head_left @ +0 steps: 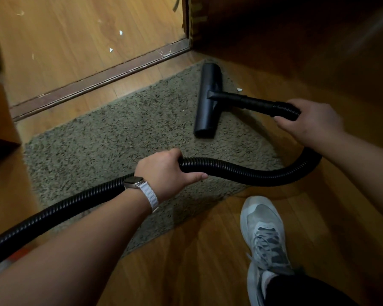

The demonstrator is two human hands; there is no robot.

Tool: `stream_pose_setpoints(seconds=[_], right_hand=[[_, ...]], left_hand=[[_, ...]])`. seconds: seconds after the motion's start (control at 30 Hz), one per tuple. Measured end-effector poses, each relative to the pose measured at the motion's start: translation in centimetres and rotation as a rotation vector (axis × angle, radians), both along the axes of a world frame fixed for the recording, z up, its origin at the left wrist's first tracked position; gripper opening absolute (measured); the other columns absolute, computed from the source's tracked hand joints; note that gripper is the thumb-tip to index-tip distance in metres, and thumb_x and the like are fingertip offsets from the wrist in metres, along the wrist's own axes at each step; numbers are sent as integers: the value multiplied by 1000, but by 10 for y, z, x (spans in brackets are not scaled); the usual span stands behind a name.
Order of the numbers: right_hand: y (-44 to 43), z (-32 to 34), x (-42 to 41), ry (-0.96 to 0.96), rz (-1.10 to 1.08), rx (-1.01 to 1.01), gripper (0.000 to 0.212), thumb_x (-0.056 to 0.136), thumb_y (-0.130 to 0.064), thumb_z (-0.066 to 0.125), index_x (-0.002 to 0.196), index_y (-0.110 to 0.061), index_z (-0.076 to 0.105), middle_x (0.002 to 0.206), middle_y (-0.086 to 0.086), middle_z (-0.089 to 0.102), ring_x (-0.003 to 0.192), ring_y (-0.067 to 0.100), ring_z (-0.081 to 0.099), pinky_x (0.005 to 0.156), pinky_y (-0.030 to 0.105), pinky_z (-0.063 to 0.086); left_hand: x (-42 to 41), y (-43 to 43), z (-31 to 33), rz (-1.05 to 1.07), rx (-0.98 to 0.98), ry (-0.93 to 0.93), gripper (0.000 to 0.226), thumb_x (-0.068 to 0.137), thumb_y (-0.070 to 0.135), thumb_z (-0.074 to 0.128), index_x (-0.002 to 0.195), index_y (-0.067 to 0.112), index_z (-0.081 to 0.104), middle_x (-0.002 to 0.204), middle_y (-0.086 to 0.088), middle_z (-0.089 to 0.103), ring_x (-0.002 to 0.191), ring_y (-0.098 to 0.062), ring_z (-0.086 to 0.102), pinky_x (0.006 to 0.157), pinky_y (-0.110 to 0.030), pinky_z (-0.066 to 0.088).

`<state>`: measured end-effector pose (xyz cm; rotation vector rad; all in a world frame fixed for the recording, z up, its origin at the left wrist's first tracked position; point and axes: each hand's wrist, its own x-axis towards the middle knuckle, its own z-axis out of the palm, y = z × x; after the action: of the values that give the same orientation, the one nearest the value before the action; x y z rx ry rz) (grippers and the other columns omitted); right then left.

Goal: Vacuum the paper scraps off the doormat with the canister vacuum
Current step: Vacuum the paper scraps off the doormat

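While the right hand (312,122) curls its fingers round the ribbed cuff where the hose meets the rigid tube (237,99), I see the floor nozzle (208,100) lying flat on the upper right end of the doormat (111,146). Its long axis runs almost straight up and down the frame, with the top end near the mat's far corner. The tube leaves the nozzle's middle at a right angle and points right and slightly down, into that hand. From there the black hose (241,173) loops down and left over the mat's near edge. The left hand (166,171), with a white-strapped watch (134,181) on its wrist, grips it, fingers wrapped over the top and thumb stretched along the near side. The hose runs on to the lower left corner. One white paper scrap (239,90) lies just right of the nozzle; I cannot tell whether it sits on pile or wood. More scraps (121,32) dot the floor beyond the threshold strip (97,78) at upper left. A grey shoe (265,235) stands at lower right.
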<state>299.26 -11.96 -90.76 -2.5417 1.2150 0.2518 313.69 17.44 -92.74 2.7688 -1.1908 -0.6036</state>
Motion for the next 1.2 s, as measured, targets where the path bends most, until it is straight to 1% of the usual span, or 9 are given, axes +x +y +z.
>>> stream_pose_setpoints(seconds=[0.13,0.27,0.37,0.57,0.7,0.87,1.03,1.13,1.2], right_hand=[[-6,-3,-21,-41,-85,1,39,90,-53,60,125,-35,59,93,-2,61,82,23,58,67,40,54],[-9,-6,-38,-69,-153,-2,40,89,-56,60,124,-36,59,92,-3,61,80,24,60,64,39,54],[-13,-8,-48,-97,-231,14,41,90,-55,60,125,-33,59,96,-2,61,84,25,61,69,41,55],[-19,-9,-50,-98,-315,37,43,92,-49,60,128,-24,60,98,0,59,85,23,56,72,39,53],[-19,-9,-41,-90,-284,37,45,93,-50,59,128,-23,60,98,2,60,83,23,56,72,40,54],[-18,-8,-36,-75,-262,39,45,93,-52,58,129,-25,59,94,0,59,79,24,58,67,37,54],[-11,-10,-51,-64,-263,56,48,92,-53,58,131,-24,58,92,-1,58,75,22,57,61,33,50],[-3,-11,-59,-80,-259,80,44,93,-50,59,129,-25,59,89,-2,55,73,19,55,66,38,54],[2,-13,-59,-97,-238,88,42,93,-49,59,128,-26,60,91,-1,58,77,21,56,69,40,55]], left_hand=[[-3,-2,-3,-6,-6,10,67,64,94,43,74,27,45,66,12,55,59,-7,55,51,-26,47],[-7,-4,-6,-18,4,11,68,64,94,42,73,27,43,66,12,55,60,-9,56,53,-27,49],[-9,-6,-8,-9,5,14,69,63,95,41,73,27,43,66,12,55,62,-11,57,56,-30,52],[-12,-14,-6,6,6,36,69,64,94,42,75,26,46,66,11,55,61,-10,57,56,-29,52],[-11,-17,-6,16,2,29,68,64,94,43,75,27,47,65,11,54,62,-11,58,56,-29,52],[-8,-16,-3,28,-17,35,66,65,92,46,71,27,44,62,12,53,57,-8,52,47,-25,36],[-12,-13,-4,-13,0,22,69,63,94,42,76,27,47,65,12,54,60,-9,55,52,-26,47],[-15,-9,-6,-36,5,23,70,64,95,41,78,27,48,65,12,53,62,-10,56,54,-26,48],[-16,-7,-6,-48,0,28,70,63,95,41,78,27,47,66,12,54,64,-11,57,55,-27,49]])
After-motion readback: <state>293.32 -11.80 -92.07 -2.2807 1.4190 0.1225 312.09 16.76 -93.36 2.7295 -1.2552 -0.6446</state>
